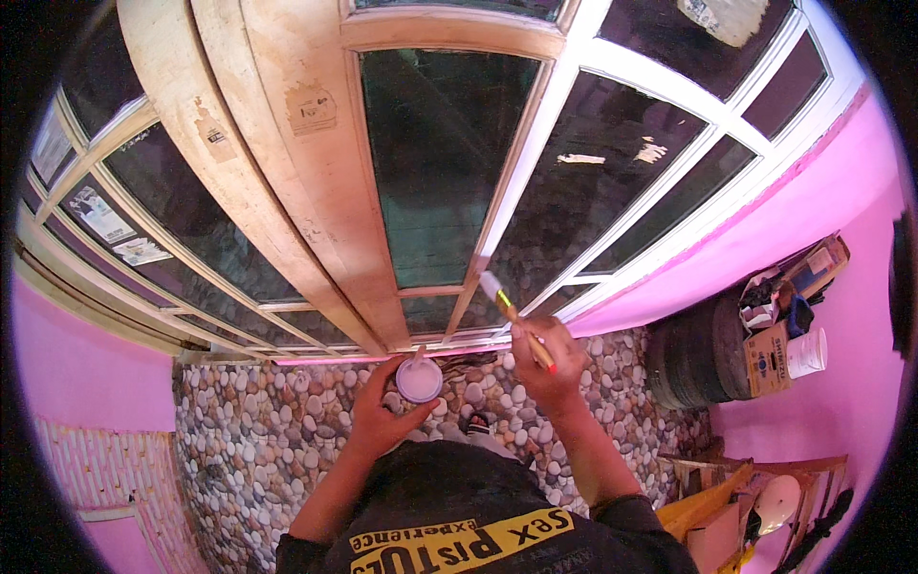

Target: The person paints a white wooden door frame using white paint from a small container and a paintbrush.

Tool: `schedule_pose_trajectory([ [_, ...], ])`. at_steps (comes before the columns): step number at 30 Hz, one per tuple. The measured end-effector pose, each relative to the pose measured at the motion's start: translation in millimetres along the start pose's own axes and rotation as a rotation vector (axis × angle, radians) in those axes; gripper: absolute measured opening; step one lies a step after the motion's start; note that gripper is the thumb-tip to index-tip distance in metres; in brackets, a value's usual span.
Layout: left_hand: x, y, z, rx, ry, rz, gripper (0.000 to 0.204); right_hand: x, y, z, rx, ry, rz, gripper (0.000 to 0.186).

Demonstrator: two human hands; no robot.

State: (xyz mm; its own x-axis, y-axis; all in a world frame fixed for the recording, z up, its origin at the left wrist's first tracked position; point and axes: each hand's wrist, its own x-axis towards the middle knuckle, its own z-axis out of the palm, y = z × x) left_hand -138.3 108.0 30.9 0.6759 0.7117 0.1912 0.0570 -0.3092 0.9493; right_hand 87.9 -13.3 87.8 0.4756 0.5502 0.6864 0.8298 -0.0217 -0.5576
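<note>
My right hand (pixel 551 368) grips a paintbrush (pixel 505 300) by its wooden, red-tipped handle. The whitish bristles point up and left, against or very near the narrow wooden frame edge (pixel 475 276) beside the dark glass pane; contact is hard to make out. In my left hand (pixel 384 409) is a small round cup of pale paint (pixel 419 381), held upright with the fingers curled around its side. White paint covers the window frame (pixel 550 134) to the right, while the door panel (pixel 306 143) to the left shows bare, tan wood with paper remnants.
Stacked tyres (pixel 703 354) stand against the pink wall at right, with a cardboard box (pixel 768 361) and a white bucket (pixel 806 353) beside them. Wooden pieces (pixel 712 497) lie at lower right. Pebble-patterned flooring (pixel 258 430) spreads below, and dark glass panes fill the frames ahead.
</note>
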Motion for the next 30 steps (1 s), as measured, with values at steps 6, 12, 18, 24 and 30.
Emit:
schedule_pose_trajectory([
  [6,1,-7,3,0.024,-0.014,0.027,0.075,-37,11,-5,0.263,-0.001,0.47,0.013],
  [12,2,-14,13,-0.013,-0.048,-0.018,0.074,-24,-19,-42,0.482,0.07,0.512,0.012],
  [18,4,-10,25,0.027,-0.108,-0.075,0.077,-36,-23,-57,0.622,-0.005,0.531,0.011],
  [24,9,-14,43,0.052,-0.086,-0.013,0.075,-39,-18,-66,0.626,-0.123,0.495,0.012],
  [30,11,-16,63,-0.004,-0.071,0.013,0.075,-35,-15,-75,0.611,-0.183,0.511,0.012],
])
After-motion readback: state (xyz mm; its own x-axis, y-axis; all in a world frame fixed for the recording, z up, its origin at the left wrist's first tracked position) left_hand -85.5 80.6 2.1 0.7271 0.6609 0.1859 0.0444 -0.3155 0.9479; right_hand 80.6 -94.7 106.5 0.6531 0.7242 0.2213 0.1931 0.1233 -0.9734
